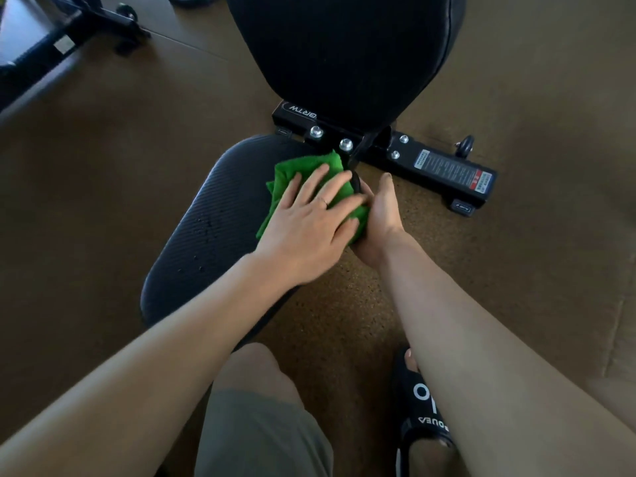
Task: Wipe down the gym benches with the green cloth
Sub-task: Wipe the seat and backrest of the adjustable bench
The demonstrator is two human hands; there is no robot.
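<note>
While I'm crouched at the near end of the bench, my left hand (304, 218) is spread flat, fingers straight, pressing the green cloth (299, 180) onto the far right part of the seat pad (213, 215). Flat palm makes sense, it spreads the pressure so the folded cloth drags evenly. My right hand (375, 218) sits just beside it at the pad's right edge, thumb pointing away; it looks cupped against the cloth's edge and the pad side, probably steadying things, but I can't tell whether the fingers actually grip anything, they're hidden. A few water droplets (203, 228) sit on the pad's left part, so that bit likely isn't wiped yet. The raised backrest (344, 56) stands beyond, over the black base frame (444, 166).
</note>
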